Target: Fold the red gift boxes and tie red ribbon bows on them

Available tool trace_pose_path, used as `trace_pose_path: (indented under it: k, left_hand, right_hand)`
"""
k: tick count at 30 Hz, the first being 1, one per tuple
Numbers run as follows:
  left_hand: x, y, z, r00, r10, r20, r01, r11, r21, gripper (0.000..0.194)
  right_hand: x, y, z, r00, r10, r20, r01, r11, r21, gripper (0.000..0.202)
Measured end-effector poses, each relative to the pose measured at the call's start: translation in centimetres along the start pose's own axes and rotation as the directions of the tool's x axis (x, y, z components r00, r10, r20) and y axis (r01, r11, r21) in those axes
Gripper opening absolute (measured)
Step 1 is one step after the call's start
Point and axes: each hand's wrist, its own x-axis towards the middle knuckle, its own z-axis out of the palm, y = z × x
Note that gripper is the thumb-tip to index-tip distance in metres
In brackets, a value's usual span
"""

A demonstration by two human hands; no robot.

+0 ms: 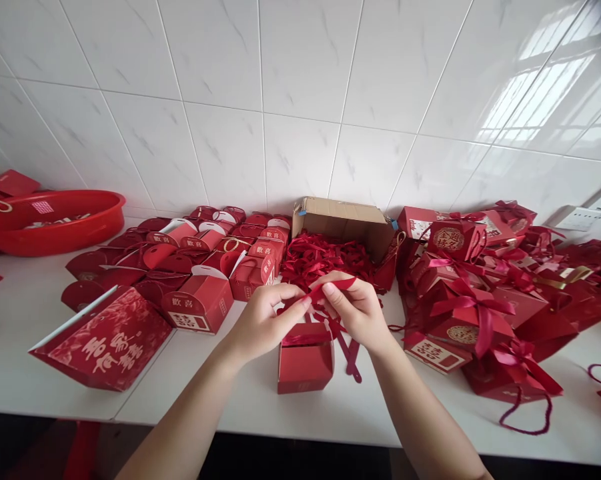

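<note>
A red ribbon [341, 285] is pinched between my two hands, just above a small red box [305, 367] near the table's front. My left hand [273, 317] has its thumb and forefinger closed on the ribbon's left part. On the right part, my right hand [353, 312] grips with thumb and fingers. Other ribbon ends [353, 363] hang down and lie beside the box on its right. Behind my hands, a cardboard carton [343, 215] lies on its side with a heap of red ribbons [325, 257] at its opening.
Rows of red boxes [200, 300] and a larger printed red box [113, 340] stand left on the white table [180, 393]. A red basin [75, 223] is farther left. Bow-tied boxes [473, 313] pile up at right. A power strip [577, 218] lies by the tiled wall.
</note>
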Motion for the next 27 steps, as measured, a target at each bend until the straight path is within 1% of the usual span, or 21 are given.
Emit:
trace_pose_path:
  k: [2,4,6,8,10,11,12,14,15,16,17,18,19,20,21,23,25,27]
  left_hand:
    - [0.1,-0.4,-0.6,0.999,-0.032,0.042,0.033,0.999,-0.029,0.026]
    - [0.2,-1.0,-1.1,0.994,-0.097,0.052,0.103,0.987,-0.125,0.026]
    - [0.3,-1.6,-1.4,0.983,-0.172,0.063,0.182,0.956,-0.228,0.024]
    - [0.2,-1.9,-1.6,0.974,-0.206,0.09,0.223,0.932,-0.287,0.028]
    - [0.0,-2.1,-1.6,0.97,-0.201,0.136,0.234,0.923,-0.306,0.036]
    - [-0.1,-2.1,-1.6,0.97,-0.197,0.142,0.233,0.92,-0.315,0.037]
    - [-0.3,-2.1,-1.5,0.972,-0.193,0.134,0.227,0.919,-0.323,0.036]
    - [-0.7,-2.0,-1.4,0.984,-0.165,0.07,0.179,0.936,-0.304,0.032]
    - [-1.0,-1.9,-1.4,0.991,-0.129,0.026,0.131,0.959,-0.252,0.03]
    - [-1.3,-1.7,-1.3,0.997,-0.079,-0.017,0.075,0.985,-0.156,0.026]
    - [-1.7,-1.5,-1.2,0.999,-0.021,-0.05,0.02,1.0,-0.021,0.023]
    - [-2.1,-1.3,-1.2,0.996,0.035,-0.08,-0.024,0.991,0.133,0.02]
    - [-2.5,-1.1,-1.2,0.99,0.086,-0.115,-0.05,0.957,0.286,0.022]
    - [-3.1,-1.0,-1.2,0.98,0.129,-0.155,-0.053,0.907,0.417,0.029]
    - [-3.7,-1.0,-1.4,0.967,0.16,-0.196,-0.037,0.855,0.517,0.035]
    - [-5.3,-1.5,-1.9,0.943,0.193,-0.272,0.019,0.783,0.622,0.04]
    - [-7.4,-2.8,-2.8,0.925,0.175,-0.339,0.092,0.761,0.643,0.042]
    - [-9.8,-4.7,-3.7,0.913,0.11,-0.394,0.179,0.759,0.627,0.044]
  right_hand:
    - [0.0,0.1,-0.9,0.993,-0.005,0.121,0.012,0.998,-0.058,0.028]
    - [0.1,0.1,-1.8,0.96,-0.052,0.277,0.108,0.976,-0.191,0.025]
    - [0.1,-0.1,-2.4,0.921,-0.095,0.378,0.229,0.916,-0.328,0.027]
    - [0.2,-0.3,-2.7,0.906,-0.125,0.403,0.306,0.853,-0.423,0.032]
    - [0.3,-0.3,-2.7,0.903,-0.154,0.4,0.351,0.802,-0.483,0.037]
    - [0.3,-0.2,-2.6,0.9,-0.169,0.401,0.37,0.784,-0.499,0.039]
    - [0.4,-0.1,-2.5,0.898,-0.181,0.402,0.383,0.771,-0.508,0.039]
    - [0.4,0.1,-2.3,0.898,-0.193,0.395,0.389,0.768,-0.51,0.038]
    - [0.4,0.3,-2.2,0.902,-0.2,0.383,0.386,0.773,-0.503,0.037]
    - [0.3,0.4,-2.1,0.908,-0.213,0.36,0.38,0.781,-0.496,0.036]
    - [0.1,0.6,-2.0,0.918,-0.233,0.322,0.372,0.788,-0.49,0.035]
    - [-0.1,0.7,-2.0,0.928,-0.259,0.266,0.361,0.796,-0.486,0.034]
    - [-0.5,0.9,-2.0,0.938,-0.287,0.194,0.345,0.803,-0.486,0.034]
    - [-1.0,1.0,-2.0,0.945,-0.307,0.11,0.32,0.81,-0.491,0.034]
    - [-1.6,1.1,-2.2,0.95,-0.311,0.028,0.282,0.819,-0.5,0.033]
    - [-3.4,1.5,-2.8,0.96,-0.257,-0.106,0.168,0.84,-0.516,0.03]
    - [-5.6,2.0,-3.7,0.968,-0.148,-0.203,0.02,0.852,-0.523,0.024]
    - [-8.1,2.8,-4.7,0.961,-0.029,-0.275,-0.12,0.852,-0.51,0.021]
